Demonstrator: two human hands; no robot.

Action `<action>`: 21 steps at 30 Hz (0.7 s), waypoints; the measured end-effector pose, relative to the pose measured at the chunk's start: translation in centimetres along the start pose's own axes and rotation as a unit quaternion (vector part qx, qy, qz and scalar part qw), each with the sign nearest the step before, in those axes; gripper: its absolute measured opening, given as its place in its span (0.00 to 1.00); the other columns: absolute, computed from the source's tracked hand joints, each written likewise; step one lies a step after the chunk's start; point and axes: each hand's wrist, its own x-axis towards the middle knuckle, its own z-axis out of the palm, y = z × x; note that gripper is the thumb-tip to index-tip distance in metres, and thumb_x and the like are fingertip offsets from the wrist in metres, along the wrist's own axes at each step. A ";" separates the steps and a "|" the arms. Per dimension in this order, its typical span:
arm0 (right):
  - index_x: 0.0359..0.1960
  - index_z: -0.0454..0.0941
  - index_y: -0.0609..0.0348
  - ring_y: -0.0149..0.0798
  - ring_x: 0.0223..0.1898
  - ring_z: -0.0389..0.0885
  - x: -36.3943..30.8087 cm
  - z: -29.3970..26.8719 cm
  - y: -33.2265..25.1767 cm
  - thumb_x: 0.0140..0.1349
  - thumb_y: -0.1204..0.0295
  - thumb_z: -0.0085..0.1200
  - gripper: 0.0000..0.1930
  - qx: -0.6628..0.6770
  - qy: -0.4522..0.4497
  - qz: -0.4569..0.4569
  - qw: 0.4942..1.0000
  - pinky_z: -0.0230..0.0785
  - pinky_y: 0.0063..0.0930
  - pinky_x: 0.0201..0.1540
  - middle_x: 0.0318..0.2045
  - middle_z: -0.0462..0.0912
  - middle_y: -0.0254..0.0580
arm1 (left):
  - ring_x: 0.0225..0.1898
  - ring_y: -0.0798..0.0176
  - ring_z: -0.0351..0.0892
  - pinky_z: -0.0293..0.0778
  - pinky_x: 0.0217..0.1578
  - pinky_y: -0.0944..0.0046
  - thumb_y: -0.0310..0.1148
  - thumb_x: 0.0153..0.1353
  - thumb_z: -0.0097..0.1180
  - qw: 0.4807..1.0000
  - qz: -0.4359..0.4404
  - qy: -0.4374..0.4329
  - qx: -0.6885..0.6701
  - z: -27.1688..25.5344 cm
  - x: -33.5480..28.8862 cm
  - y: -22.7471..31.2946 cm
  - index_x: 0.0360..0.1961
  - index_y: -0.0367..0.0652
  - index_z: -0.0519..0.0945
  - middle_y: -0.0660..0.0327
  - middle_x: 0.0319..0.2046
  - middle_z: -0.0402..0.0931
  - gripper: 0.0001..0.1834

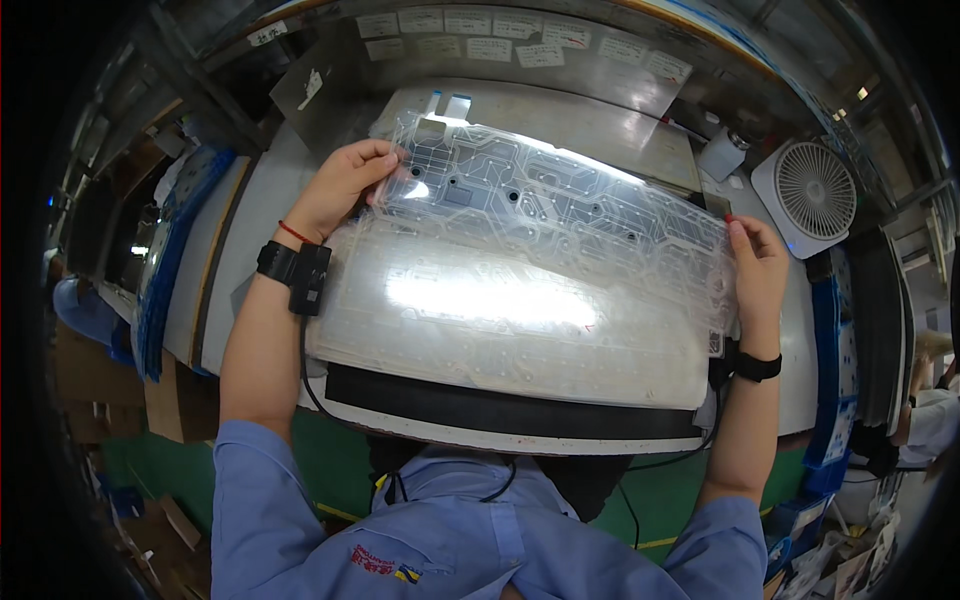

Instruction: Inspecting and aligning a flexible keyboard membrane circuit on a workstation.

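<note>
A clear plastic keyboard membrane sheet [560, 195] with silvery printed traces and two short flex tails is stretched between my hands, tilted above the bench. My left hand [352, 180] pinches its left edge near the upper corner. At the opposite end my right hand [758, 260] grips the right edge, thumb on top. Beneath lies a stack of similar translucent sheets [500, 350], with strong glare across its middle. A black mat [510, 405] shows along the stack's near edge.
A white fan [815, 190] stands at the back right beside a white bottle [723, 155]. Blue trays [185, 250] line the left side and blue bins [830, 390] the right. A metal panel with paper labels [490, 50] rises behind. Cables run from both wrist straps.
</note>
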 end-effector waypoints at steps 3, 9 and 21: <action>0.41 0.78 0.64 0.19 0.28 0.68 0.0 0.0 -0.5 0.64 0.69 0.53 0.11 0.100 0.037 0.061 0.992 0.60 0.12 0.32 0.29 0.77 0.27 | 0.31 0.77 0.75 0.72 0.35 0.76 0.32 0.66 0.49 0.998 0.032 0.034 -0.035 -0.7 0.4 -0.8 0.42 0.40 0.76 0.64 0.33 0.79 0.09; 0.38 0.78 0.60 0.19 0.23 0.66 0.0 -0.4 0.0 0.65 0.68 0.52 0.09 0.089 0.002 0.099 0.991 0.58 0.12 0.28 0.23 0.73 0.25 | 0.34 0.75 0.76 0.72 0.38 0.75 0.32 0.67 0.48 0.993 0.030 0.078 -0.079 -0.4 0.5 -0.5 0.45 0.39 0.75 0.64 0.34 0.79 0.10; 0.36 0.78 0.61 0.18 0.20 0.63 0.0 -0.1 -0.4 0.65 0.68 0.52 0.09 0.093 0.021 0.089 0.991 0.55 0.12 0.24 0.20 0.70 0.23 | 0.28 0.79 0.70 0.64 0.30 0.77 0.34 0.67 0.48 0.992 0.038 0.099 -0.063 -0.3 0.4 -0.3 0.43 0.40 0.77 0.70 0.30 0.77 0.11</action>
